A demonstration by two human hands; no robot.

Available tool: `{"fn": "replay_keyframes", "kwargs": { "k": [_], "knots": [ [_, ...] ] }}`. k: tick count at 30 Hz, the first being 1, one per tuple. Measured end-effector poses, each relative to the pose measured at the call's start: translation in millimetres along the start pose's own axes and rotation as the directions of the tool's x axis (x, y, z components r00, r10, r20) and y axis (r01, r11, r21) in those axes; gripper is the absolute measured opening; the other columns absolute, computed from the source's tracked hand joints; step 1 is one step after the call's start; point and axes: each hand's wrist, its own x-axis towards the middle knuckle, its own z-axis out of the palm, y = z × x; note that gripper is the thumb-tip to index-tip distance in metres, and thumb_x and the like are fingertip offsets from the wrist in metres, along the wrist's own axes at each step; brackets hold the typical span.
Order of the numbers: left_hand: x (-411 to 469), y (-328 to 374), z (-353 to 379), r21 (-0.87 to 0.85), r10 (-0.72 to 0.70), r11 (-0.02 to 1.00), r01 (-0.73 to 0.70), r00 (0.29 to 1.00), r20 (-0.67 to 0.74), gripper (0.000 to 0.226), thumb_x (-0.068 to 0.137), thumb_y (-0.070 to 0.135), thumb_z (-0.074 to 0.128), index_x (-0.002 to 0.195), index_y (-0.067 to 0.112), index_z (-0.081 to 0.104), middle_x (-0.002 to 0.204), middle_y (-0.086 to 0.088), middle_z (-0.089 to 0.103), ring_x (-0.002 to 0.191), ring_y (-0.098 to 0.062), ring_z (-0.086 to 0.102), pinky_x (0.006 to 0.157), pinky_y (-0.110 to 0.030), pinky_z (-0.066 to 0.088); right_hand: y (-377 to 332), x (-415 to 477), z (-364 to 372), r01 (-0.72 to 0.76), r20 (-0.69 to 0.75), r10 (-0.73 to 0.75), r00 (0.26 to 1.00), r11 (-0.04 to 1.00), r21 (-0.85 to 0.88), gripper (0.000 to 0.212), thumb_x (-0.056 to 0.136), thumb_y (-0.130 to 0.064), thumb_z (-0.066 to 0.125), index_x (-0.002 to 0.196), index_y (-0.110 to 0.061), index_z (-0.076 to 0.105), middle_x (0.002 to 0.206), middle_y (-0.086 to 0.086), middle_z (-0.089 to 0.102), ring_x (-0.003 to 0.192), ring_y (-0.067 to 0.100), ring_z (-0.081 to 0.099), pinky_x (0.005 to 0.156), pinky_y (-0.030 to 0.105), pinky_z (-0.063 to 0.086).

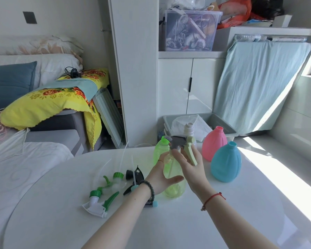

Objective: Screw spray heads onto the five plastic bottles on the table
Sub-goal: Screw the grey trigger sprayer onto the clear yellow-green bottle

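A yellow-green clear bottle [173,189] stands on the white table [223,212] with a grey and pale-green spray head [182,142] on its neck. My left hand [162,175] wraps the bottle's body. My right hand [192,164] holds the spray head by its neck and trigger. Behind stand a green bottle [160,150], a clear bottle [189,128], a pink bottle [215,142] and a blue bottle [226,162], all without heads. Loose spray heads lie at the left: green ones [113,178], a white and green one [99,205], a black one [136,177].
A grey bin [228,128] with a plastic bag stands on the floor behind the table. White cabinets [187,83] rise at the back. A bed [16,168] with a yellow flowered cloth [48,103] lies to the left. Sunlight falls on the table's right side.
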Motion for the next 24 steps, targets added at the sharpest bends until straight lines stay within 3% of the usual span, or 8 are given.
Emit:
{"fn": "replay_keyframes", "kwargs": {
  "k": [3, 6, 10, 14, 16, 19, 22, 24],
  "knots": [
    [1, 0, 0, 0.015, -0.008, 1.0, 0.007, 1.0, 0.007, 0.075, 0.069, 0.035, 0.073, 0.119, 0.057, 0.022, 0.132, 0.019, 0.045, 0.123, 0.003, 0.039, 0.102, -0.021, 0.032, 2, 0, 2, -0.017, -0.087, 0.017, 0.996, 1.0, 0.0, 0.024, 0.076, -0.009, 0.072, 0.094, -0.023, 0.062, 0.086, 0.0, 0.07, 0.089, 0.018, 0.066, 0.083, 0.032, 0.053],
    [4, -3, 2, 0.017, -0.017, 1.0, 0.017, 1.0, -0.008, 0.081, 0.064, 0.038, 0.074, 0.128, 0.041, 0.024, 0.122, 0.011, 0.055, 0.114, -0.004, 0.051, 0.1, -0.037, 0.044, 5, 4, 9, -0.021, -0.127, 0.01, 0.992, 0.997, -0.079, 0.034, 0.07, -0.006, 0.076, 0.101, -0.015, 0.065, 0.094, 0.006, 0.069, 0.09, 0.014, 0.064, 0.084, 0.024, 0.051],
    [4, -3, 3, 0.039, 0.001, 0.999, 0.0, 1.0, -0.008, 0.076, 0.066, 0.036, 0.074, 0.123, 0.049, 0.025, 0.118, 0.021, 0.052, 0.112, 0.005, 0.05, 0.098, -0.03, 0.044, 3, 4, 11, 0.015, -0.128, -0.038, 0.991, 0.985, -0.172, 0.025, 0.071, -0.005, 0.075, 0.085, -0.02, 0.061, 0.083, -0.002, 0.065, 0.079, -0.006, 0.059, 0.08, 0.006, 0.044],
    [2, -2, 1, 0.019, 0.009, 1.0, -0.009, 1.0, -0.018, 0.075, 0.07, 0.03, 0.074, 0.118, 0.057, 0.023, 0.124, 0.027, 0.043, 0.118, 0.015, 0.038, 0.095, -0.009, 0.034, 1, -2, 5, 0.053, -0.027, -0.057, 0.998, 0.988, -0.146, 0.011, 0.081, -0.01, 0.062, 0.086, -0.017, 0.056, 0.087, 0.004, 0.064, 0.089, 0.019, 0.062, 0.088, 0.031, 0.048],
    [1, -2, -1, 0.033, 0.025, 0.999, -0.024, 1.0, -0.014, 0.076, 0.071, 0.03, 0.073, 0.116, 0.062, 0.019, 0.124, 0.031, 0.04, 0.116, 0.022, 0.034, 0.087, 0.003, 0.029, 0, 0, 3, 0.055, -0.054, -0.065, 0.996, 0.983, -0.174, 0.019, 0.08, -0.007, 0.066, 0.082, -0.02, 0.053, 0.086, 0.008, 0.064, 0.086, 0.02, 0.062, 0.085, 0.032, 0.048],
    [2, -3, -1, 0.054, -0.014, 0.998, 0.014, 1.0, -0.012, 0.083, 0.072, 0.032, 0.071, 0.132, 0.044, 0.014, 0.112, 0.022, 0.047, 0.11, 0.002, 0.046, 0.074, 0.002, 0.036, 1, 5, 11, 0.0, -0.16, -0.044, 0.986, 0.964, -0.264, 0.034, 0.07, -0.011, 0.077, 0.077, -0.024, 0.046, 0.079, -0.002, 0.059, 0.077, 0.002, 0.057, 0.078, 0.018, 0.045],
    [3, -6, 0, 0.078, -0.022, 0.997, 0.024, 0.999, -0.029, 0.088, 0.071, 0.033, 0.071, 0.135, 0.039, 0.01, 0.099, 0.023, 0.048, 0.096, 0.002, 0.048, 0.067, 0.001, 0.038, 6, 6, 12, -0.016, -0.163, -0.034, 0.986, 0.955, -0.296, 0.026, 0.071, -0.015, 0.076, 0.085, -0.012, 0.054, 0.086, 0.008, 0.063, 0.085, 0.015, 0.06, 0.082, 0.023, 0.045],
    [3, -7, 1, 0.051, -0.018, 0.999, 0.019, 1.0, -0.026, 0.083, 0.07, 0.034, 0.072, 0.132, 0.039, 0.017, 0.108, 0.02, 0.05, 0.106, -0.002, 0.048, 0.075, -0.006, 0.038, 7, 2, 7, 0.043, -0.08, -0.073, 0.994, 0.943, -0.331, 0.016, 0.078, -0.012, 0.069, 0.087, -0.006, 0.057, 0.088, 0.014, 0.063, 0.088, 0.023, 0.059, 0.083, 0.027, 0.045]
  ]
}}
